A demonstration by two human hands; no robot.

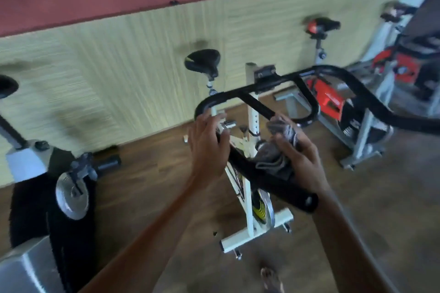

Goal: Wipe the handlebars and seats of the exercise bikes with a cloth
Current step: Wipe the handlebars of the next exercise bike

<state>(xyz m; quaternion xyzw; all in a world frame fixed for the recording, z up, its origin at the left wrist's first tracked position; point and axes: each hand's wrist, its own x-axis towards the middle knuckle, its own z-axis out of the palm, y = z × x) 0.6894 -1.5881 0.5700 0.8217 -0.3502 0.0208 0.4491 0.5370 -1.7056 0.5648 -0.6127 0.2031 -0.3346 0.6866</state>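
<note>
Here, the near side bar of the black handlebar (266,181) is gripped by the left hand (208,147), whose fingers are curled over the tube just below its upper bend. A bunched grey cloth (271,154) is held in the right hand (301,159); the fingers and thumb are clamped on the fabric, which is pressed against the handlebar between the side bar and the end of the inner loop. The capped end of the side bar is seen just below the right wrist.

The handlebar belongs to a white exercise bike (247,200), whose black seat (202,60) stands beyond it, towards the wall, well apart from both hands. A yellow-and-black flywheel (262,209) is seen low in the frame.

A grey and red bike (326,97) with its own seat (321,25) is placed to the right, and a black and grey machine (69,188) to the left. All are set on a wooden floor (154,185) before a pale panelled wall (119,66). A bare foot (270,278) is visible at the bottom edge.
</note>
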